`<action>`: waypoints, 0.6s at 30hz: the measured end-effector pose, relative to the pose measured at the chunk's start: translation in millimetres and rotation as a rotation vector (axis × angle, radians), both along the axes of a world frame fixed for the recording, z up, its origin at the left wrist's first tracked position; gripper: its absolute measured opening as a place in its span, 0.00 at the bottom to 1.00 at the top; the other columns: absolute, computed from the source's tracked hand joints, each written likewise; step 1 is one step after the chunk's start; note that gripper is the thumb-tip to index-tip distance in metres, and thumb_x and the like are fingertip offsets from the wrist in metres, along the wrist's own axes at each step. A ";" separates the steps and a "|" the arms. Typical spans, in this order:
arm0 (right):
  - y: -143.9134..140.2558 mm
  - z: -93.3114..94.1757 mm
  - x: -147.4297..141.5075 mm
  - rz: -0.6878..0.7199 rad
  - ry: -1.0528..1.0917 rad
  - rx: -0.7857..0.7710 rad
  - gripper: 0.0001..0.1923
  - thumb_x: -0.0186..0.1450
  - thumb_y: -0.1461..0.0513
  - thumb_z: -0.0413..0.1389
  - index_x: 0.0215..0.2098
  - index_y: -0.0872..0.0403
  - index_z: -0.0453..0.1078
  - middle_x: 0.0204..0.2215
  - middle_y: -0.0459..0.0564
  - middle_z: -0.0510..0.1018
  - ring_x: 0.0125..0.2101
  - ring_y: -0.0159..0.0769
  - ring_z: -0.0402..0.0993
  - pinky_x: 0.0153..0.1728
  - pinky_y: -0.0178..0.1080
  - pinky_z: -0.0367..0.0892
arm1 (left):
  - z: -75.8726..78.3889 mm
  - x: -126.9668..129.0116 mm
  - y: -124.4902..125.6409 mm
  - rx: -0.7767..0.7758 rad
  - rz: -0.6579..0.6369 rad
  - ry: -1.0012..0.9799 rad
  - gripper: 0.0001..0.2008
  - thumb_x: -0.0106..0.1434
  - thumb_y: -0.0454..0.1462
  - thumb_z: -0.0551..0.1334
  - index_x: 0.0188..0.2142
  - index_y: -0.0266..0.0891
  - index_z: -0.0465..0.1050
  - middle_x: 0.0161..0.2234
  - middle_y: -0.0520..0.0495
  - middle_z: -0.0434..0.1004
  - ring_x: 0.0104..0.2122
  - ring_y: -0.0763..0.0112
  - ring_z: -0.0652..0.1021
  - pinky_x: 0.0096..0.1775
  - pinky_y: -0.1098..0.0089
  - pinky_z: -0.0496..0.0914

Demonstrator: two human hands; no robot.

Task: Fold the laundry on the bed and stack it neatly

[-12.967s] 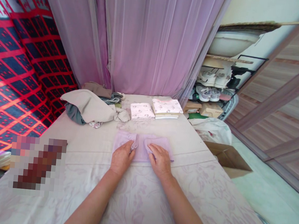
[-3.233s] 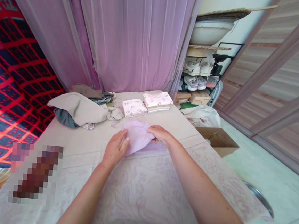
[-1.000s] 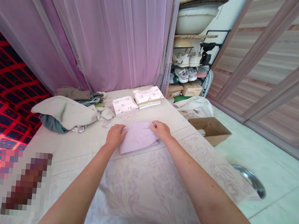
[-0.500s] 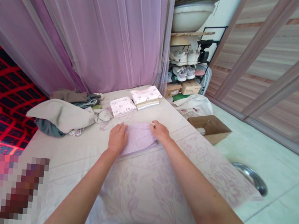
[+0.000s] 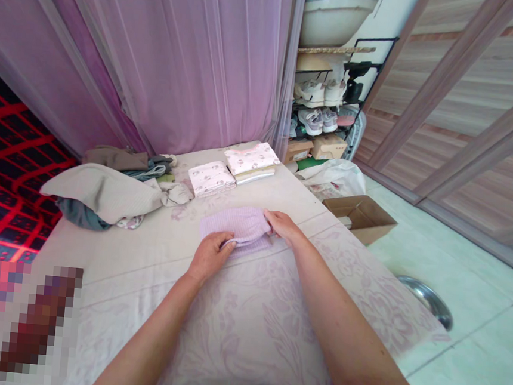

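The folded lilac knit (image 5: 235,226) lies mid-bed (image 5: 269,349), at 12 o'clock from the person. The left hand (image 5: 209,259) pinches its near edge; the right hand (image 5: 283,226) clamps the 3 o'clock corner. Lifting both evenly and keeping the edges aligned should give a square fold.

Bed (image 5: 244,335) with pale floral sheet carries everything; folded lilac knit cloth (image 5: 236,223) lies mid-bed; behind it two folded white printed stacks (image 5: 211,178) (image 5: 251,158), side by side; far left a loose heap of clothes (image 5: 104,188), beige piece on top, grey under it; near-left corner is blurred out, cannot tell.
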State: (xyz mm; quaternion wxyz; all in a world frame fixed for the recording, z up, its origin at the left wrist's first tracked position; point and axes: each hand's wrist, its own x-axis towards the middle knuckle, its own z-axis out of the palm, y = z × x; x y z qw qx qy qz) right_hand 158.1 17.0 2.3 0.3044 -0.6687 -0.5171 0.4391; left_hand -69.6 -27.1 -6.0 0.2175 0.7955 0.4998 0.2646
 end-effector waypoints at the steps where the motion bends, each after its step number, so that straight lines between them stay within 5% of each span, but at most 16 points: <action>1: -4.3 0.1 1.2 -0.005 0.044 -0.009 0.21 0.66 0.52 0.43 0.42 0.56 0.72 0.34 0.54 0.80 0.29 0.36 0.76 0.25 0.34 0.64 | 0.3 -0.3 0.4 0.003 -0.009 0.004 0.13 0.65 0.43 0.54 0.37 0.43 0.76 0.40 0.49 0.80 0.41 0.65 0.77 0.44 0.67 0.69; 4: -19.4 -4.4 3.5 -0.006 0.269 -0.026 0.20 0.62 0.60 0.48 0.52 0.56 0.66 0.34 0.51 0.80 0.29 0.32 0.76 0.25 0.32 0.65 | 2.3 -0.3 -1.4 0.017 -0.044 0.018 0.16 0.67 0.43 0.51 0.39 0.43 0.77 0.39 0.48 0.81 0.41 0.65 0.77 0.44 0.66 0.68; 8: -34.5 -16.4 0.9 -0.007 0.584 0.034 0.37 0.49 0.68 0.56 0.58 0.53 0.59 0.35 0.46 0.79 0.27 0.29 0.72 0.25 0.31 0.64 | 5.4 3.3 -6.2 0.068 -0.081 0.014 0.17 0.68 0.42 0.50 0.39 0.42 0.77 0.41 0.47 0.80 0.42 0.65 0.77 0.47 0.65 0.67; 11: -35.9 -22.8 -3.9 -0.007 0.554 0.122 0.40 0.48 0.68 0.58 0.59 0.51 0.57 0.39 0.46 0.78 0.27 0.29 0.71 0.28 0.32 0.65 | 7.4 5.8 -8.7 0.090 -0.103 0.039 0.17 0.68 0.44 0.51 0.41 0.43 0.77 0.42 0.47 0.80 0.44 0.64 0.76 0.50 0.62 0.66; 18: -27.5 -38.1 -11.8 -0.101 0.363 0.244 0.27 0.50 0.63 0.60 0.49 0.51 0.65 0.36 0.45 0.77 0.26 0.28 0.70 0.29 0.33 0.66 | 8.2 -5.3 3.9 0.018 -0.050 0.058 0.16 0.66 0.43 0.52 0.40 0.43 0.78 0.41 0.48 0.81 0.43 0.65 0.77 0.47 0.66 0.69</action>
